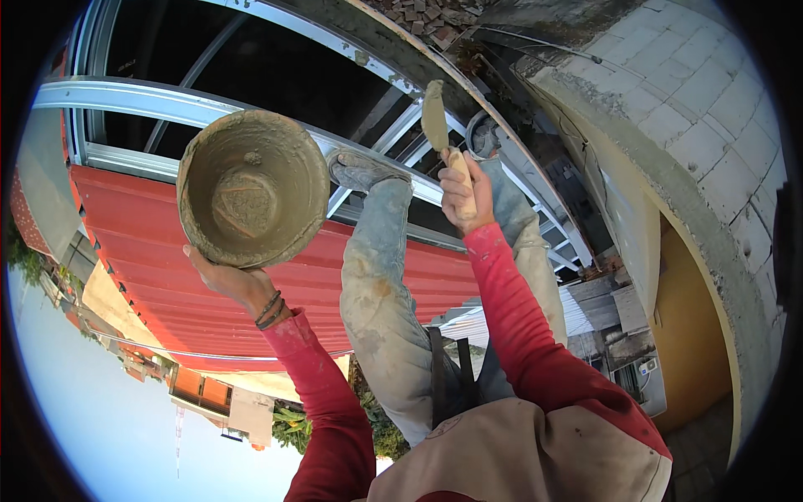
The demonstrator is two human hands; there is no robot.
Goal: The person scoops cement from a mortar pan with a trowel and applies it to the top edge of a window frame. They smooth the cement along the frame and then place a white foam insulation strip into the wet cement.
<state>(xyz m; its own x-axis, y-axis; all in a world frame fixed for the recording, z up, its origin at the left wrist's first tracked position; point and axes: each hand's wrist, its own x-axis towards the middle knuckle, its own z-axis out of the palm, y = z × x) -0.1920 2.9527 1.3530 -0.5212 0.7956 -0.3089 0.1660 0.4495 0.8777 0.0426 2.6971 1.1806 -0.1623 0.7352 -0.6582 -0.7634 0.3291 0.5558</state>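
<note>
A: Any txt u can read?
B: Nothing legible, tbh. Raised marks (247, 201), poss. letters, on the inner btm of the mortar-coated bowl (314, 177), w/ an angular outline round them. Too caked to make out.
A: Anywhere else?
B: Tiny pale marks (126, 65) on the dk panel (155, 33), upper L, too sm. to read. Also a faint curved emblem (441, 429) on the beige shirt front (481, 452), unreadable.

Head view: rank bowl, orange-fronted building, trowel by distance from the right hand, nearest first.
1. Trowel: in the right hand.
2. Bowl: to its left, at the left hand.
3. Orange-fronted building: lower left, in the background.
</note>
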